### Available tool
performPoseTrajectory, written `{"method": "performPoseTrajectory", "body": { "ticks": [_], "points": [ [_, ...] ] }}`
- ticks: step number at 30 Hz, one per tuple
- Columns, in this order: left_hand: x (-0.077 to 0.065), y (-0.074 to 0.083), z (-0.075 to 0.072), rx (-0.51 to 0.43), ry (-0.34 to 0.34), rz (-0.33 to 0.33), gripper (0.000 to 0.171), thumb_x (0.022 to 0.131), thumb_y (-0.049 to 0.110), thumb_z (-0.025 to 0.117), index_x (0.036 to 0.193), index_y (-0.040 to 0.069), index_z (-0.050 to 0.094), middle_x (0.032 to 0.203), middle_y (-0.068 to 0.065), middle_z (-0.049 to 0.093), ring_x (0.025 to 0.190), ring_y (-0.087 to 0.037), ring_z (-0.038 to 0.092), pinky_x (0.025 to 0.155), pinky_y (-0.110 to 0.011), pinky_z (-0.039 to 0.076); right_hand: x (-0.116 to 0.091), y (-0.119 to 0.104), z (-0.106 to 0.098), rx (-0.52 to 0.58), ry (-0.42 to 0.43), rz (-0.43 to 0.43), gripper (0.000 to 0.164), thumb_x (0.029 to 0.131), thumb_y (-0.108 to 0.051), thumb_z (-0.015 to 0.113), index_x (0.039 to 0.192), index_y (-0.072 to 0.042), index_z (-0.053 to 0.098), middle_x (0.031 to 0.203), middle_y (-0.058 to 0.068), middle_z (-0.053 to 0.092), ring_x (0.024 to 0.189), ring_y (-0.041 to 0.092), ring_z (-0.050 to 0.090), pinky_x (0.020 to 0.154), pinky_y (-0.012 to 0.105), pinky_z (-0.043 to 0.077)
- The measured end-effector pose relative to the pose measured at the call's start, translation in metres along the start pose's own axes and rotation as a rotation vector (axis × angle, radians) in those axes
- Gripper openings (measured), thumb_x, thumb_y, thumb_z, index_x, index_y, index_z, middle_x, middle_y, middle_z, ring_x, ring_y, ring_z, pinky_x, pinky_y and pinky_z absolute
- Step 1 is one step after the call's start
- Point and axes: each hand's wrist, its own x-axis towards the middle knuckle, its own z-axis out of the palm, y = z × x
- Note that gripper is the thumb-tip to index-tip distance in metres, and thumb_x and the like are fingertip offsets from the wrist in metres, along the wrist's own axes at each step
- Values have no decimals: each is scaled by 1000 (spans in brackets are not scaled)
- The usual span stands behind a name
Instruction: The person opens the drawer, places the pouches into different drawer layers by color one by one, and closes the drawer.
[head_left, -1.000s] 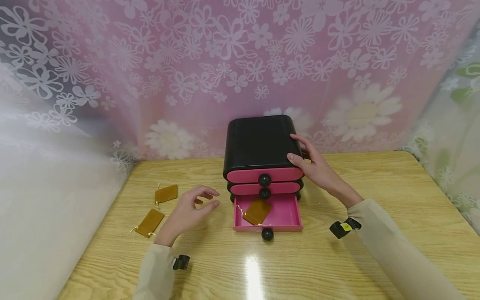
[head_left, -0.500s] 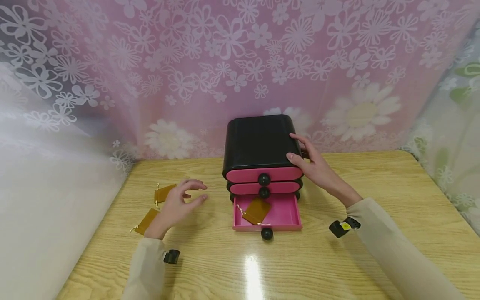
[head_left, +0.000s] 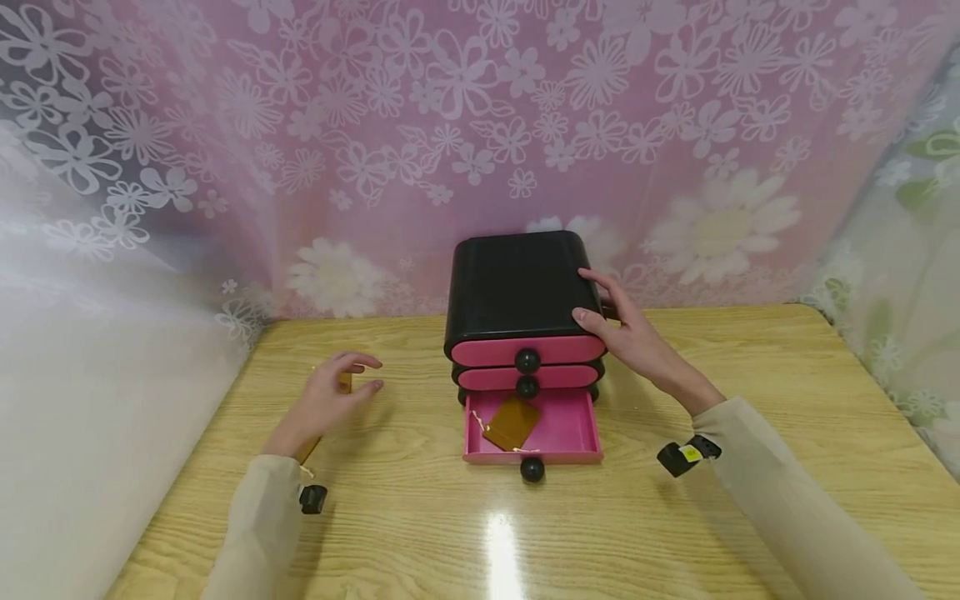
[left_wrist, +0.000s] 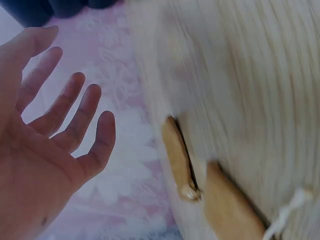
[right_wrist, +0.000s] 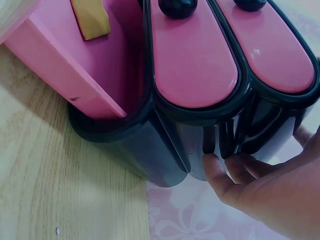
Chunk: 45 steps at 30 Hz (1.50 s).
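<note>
A black drawer cabinet (head_left: 521, 283) with pink fronts stands at the middle of the table. Its bottom drawer (head_left: 576, 425) is pulled out, with a brown drawstring pouch (head_left: 513, 423) lying inside. My right hand (head_left: 628, 337) rests against the cabinet's right side, thumb and index finger at the top edge; the other fingertips touch the black side in the right wrist view. Over two more brown pouches on the left hovers my left hand (head_left: 322, 410), fingers relaxed and holding nothing. The left wrist view shows one pouch (left_wrist: 177, 157) beside the other pouch (left_wrist: 232, 207), both below the palm.
The wooden table (head_left: 420, 517) carries the cabinet and pouches. Behind it hangs a pink floral curtain (head_left: 390, 167), with a pale sheet (head_left: 97, 400) along the left side. Round black knobs (head_left: 532, 469) jut from the drawer fronts.
My left hand has moved left, away from the drawer, and now covers most of the two pouches in the head view. The right hand, cabinet and open drawer have stayed put.
</note>
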Motion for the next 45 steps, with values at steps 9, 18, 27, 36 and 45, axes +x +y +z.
{"method": "performPoseTrajectory", "body": {
  "ticks": [9,18,27,36,45],
  "points": [
    [-2,-20,-18,16,11,-43,34,100,25,67,131,11,64,145,-19,53,130,-46,54,103,-63,49,1,-3,-7,42,-79,23,65,108,-31,48,164,-36,15,164,19,28,148,40,33,111,61,38],
    [-3,-42,-31,75,-22,-98,46,101,33,66,140,9,59,151,-22,49,135,-51,47,107,-67,41,1,-4,-9,52,-96,33,63,108,-32,48,164,-37,18,166,19,25,149,40,31,114,63,34],
    [-5,-56,-36,178,-55,-121,51,100,28,68,144,6,55,150,-30,45,133,-53,45,103,-69,42,3,-2,-8,59,-90,15,62,108,-31,48,164,-36,19,165,18,26,148,38,33,115,62,34],
    [-8,-63,-35,281,-70,-126,54,99,26,69,144,1,55,145,-37,45,129,-58,44,100,-73,41,3,0,-7,55,-78,7,62,108,-31,47,164,-34,20,164,18,29,146,37,36,114,60,36],
    [-8,-70,-35,332,-99,-159,56,99,30,67,145,1,54,141,-39,46,126,-61,45,99,-75,40,3,-1,-7,37,-75,9,62,108,-31,47,164,-35,20,161,18,32,143,36,38,111,56,38]
  ]
}}
